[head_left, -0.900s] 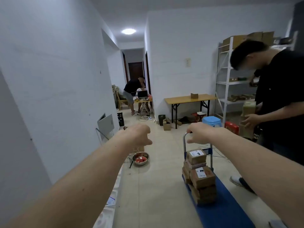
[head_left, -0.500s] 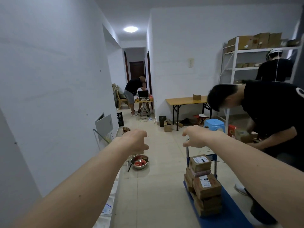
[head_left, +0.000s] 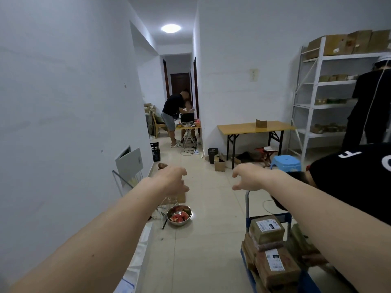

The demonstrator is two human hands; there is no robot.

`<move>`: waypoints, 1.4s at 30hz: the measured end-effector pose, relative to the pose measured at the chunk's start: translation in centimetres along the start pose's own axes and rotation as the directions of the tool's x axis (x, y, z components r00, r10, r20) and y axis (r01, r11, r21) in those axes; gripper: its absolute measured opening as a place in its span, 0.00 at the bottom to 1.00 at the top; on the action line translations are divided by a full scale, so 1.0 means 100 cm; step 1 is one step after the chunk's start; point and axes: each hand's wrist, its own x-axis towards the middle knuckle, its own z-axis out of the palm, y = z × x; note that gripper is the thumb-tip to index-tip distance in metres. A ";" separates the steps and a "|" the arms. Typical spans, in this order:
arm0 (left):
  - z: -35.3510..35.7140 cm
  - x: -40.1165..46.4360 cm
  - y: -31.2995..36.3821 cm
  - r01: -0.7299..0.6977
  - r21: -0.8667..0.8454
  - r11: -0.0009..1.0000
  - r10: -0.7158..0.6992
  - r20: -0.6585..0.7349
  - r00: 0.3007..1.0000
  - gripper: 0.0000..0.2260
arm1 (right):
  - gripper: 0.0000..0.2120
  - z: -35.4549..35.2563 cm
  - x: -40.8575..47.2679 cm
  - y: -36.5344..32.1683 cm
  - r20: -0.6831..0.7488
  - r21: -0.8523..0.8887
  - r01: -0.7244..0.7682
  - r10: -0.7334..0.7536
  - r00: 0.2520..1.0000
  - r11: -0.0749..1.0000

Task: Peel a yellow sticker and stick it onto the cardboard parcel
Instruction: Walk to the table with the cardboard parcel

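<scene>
While both arms reach forward, left hand [head_left: 172,180] and right hand [head_left: 248,177] grip nothing.

A tiled floor [head_left: 211,240] is seen carrying a steel bowl [head_left: 179,215], a blue cart [head_left: 304,280] stacked with parcels [head_left: 275,265], a blue stool [head_left: 286,162], a bin [head_left: 212,155] and a folding table [head_left: 255,127].

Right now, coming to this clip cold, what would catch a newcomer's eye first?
Two bare arms stretch forward, the left hand and right hand hanging empty in mid-air with fingers loosely curled. Below the right arm, labelled cardboard parcels sit stacked on a blue cart at lower right. A metal bowl of red fruit stands on the tiled floor near the left wall; no yellow sticker is visible.
</scene>
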 end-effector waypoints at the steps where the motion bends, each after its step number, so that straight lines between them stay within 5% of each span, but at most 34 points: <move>1: 0.002 0.011 -0.003 0.004 0.003 1.000 -0.004 -0.002 1.000 0.26 | 0.26 0.003 0.013 0.002 0.007 0.006 0.001 -0.001 1.000 1.000; 24: 0.017 0.373 -0.153 -0.065 -0.027 0.998 0.066 0.038 0.997 0.24 | 0.24 -0.010 0.384 0.004 0.029 -0.007 -0.099 0.099 0.995 0.995; 42: 0.034 0.722 -0.120 -0.135 0.067 0.989 0.134 0.027 0.991 0.23 | 0.20 -0.058 0.689 0.185 0.016 0.073 -0.177 0.176 0.984 0.982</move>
